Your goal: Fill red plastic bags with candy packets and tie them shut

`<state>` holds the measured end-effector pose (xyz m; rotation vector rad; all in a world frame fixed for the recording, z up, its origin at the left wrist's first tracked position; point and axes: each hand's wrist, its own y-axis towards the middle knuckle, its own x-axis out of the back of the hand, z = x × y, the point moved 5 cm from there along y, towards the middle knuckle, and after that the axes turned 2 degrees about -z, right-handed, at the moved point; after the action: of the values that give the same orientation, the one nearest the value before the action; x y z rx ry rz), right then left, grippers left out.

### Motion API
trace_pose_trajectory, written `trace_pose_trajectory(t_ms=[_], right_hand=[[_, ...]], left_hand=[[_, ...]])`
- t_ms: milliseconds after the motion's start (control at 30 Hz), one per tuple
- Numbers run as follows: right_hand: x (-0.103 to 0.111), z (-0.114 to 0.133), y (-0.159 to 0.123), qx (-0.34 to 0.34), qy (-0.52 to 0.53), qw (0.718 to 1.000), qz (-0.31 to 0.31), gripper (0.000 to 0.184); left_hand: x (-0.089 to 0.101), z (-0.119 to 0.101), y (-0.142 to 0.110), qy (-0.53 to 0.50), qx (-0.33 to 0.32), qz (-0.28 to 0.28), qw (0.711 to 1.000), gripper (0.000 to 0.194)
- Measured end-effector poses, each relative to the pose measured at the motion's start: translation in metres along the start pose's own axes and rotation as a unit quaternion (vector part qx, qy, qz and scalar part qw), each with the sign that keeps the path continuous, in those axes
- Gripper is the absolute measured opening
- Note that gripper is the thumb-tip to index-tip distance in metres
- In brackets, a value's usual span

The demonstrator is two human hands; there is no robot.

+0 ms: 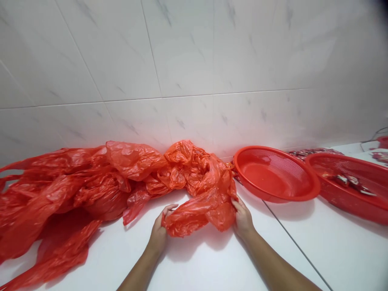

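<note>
Between my hands is a crumpled red plastic bag (pixel 194 214), raised a little off the white table (pixel 200 270). My left hand (pixel 160 226) grips its lower left corner, with the fingers partly behind the plastic. At the bag's right edge, my right hand (pixel 242 218) is closed on the plastic, thumb and fingers pinching it. More bunched red plastic bags (pixel 182 157) lie just behind, and where one ends and another begins is hard to make out. A large heap of red bags (pixel 100 194) spreads to the left along the wall.
Right of my right hand stands a red plastic colander (pixel 273 178). Beyond it, a larger red basket (pixel 357 206) holds some small dark and white packets (pixel 351 182). A seam (pixel 291 234) crosses the table, and a tiled wall (pixel 188 60) closes off the back.
</note>
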<state>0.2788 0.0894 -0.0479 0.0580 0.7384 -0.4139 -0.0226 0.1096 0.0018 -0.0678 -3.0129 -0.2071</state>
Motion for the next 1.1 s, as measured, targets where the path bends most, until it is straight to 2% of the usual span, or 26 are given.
trace_pose_trajectory(t_ms=[100,200,300,400,433,500,567,633,667,700,767,833,900,967,1033,1100], right_hand=[[0.005,-0.002,0.001,-0.005,-0.023,1.000,-0.019,0.074],[0.007,0.001,-0.001,0.013,-0.065,0.997,-0.037,0.067],[0.007,0.006,-0.003,0.041,-0.103,0.993,-0.048,0.063],[0.005,0.005,-0.004,0.041,-0.100,0.993,-0.038,0.067],[0.005,0.004,-0.004,0.036,-0.091,0.995,-0.034,0.069],[0.005,0.001,-0.002,0.027,-0.069,0.997,-0.025,0.071],[0.006,0.001,0.001,0.034,-0.062,0.997,-0.025,0.070],[0.009,0.005,0.005,0.054,-0.100,0.992,-0.048,0.065],[0.011,0.010,0.006,0.074,-0.135,0.985,-0.073,0.062],[0.013,0.018,0.006,0.105,-0.175,0.973,-0.104,0.059],[0.012,0.037,-0.003,0.205,-0.250,0.935,-0.146,0.052],[0.003,0.057,-0.025,0.348,-0.291,0.883,-0.119,0.040],[-0.014,0.069,-0.061,0.488,-0.317,0.813,-0.019,0.034],[-0.027,0.071,-0.101,0.586,-0.331,0.736,0.073,0.043],[-0.038,0.067,-0.133,0.639,-0.341,0.671,0.157,0.049],[-0.052,0.058,-0.150,0.638,-0.371,0.624,0.257,0.049]], left_hand=[[-0.009,0.000,0.000,-0.148,0.056,0.074,0.985,0.074],[-0.019,-0.001,-0.004,-0.220,0.096,0.145,0.960,0.087],[-0.029,-0.004,-0.010,-0.196,0.087,0.221,0.951,0.084],[-0.036,-0.008,-0.014,-0.105,0.061,0.263,0.957,0.085],[-0.037,-0.009,-0.014,-0.071,0.051,0.264,0.961,0.076],[-0.036,-0.013,-0.014,-0.011,0.024,0.248,0.968,0.044],[-0.031,-0.019,-0.014,0.047,-0.034,0.189,0.980,0.018],[-0.020,-0.028,-0.014,0.120,-0.131,0.093,0.980,0.024],[-0.016,-0.033,-0.017,0.164,-0.192,0.048,0.966,0.032],[-0.014,-0.037,-0.021,0.210,-0.254,0.017,0.944,0.040],[-0.015,-0.044,-0.029,0.293,-0.363,0.001,0.885,0.052],[-0.021,-0.048,-0.037,0.348,-0.429,0.017,0.833,0.053],[-0.029,-0.053,-0.044,0.382,-0.459,0.042,0.801,0.046],[-0.039,-0.058,-0.050,0.412,-0.475,0.068,0.774,0.036],[-0.049,-0.060,-0.058,0.443,-0.482,0.084,0.751,0.028],[-0.058,-0.058,-0.065,0.467,-0.486,0.088,0.733,0.022]])
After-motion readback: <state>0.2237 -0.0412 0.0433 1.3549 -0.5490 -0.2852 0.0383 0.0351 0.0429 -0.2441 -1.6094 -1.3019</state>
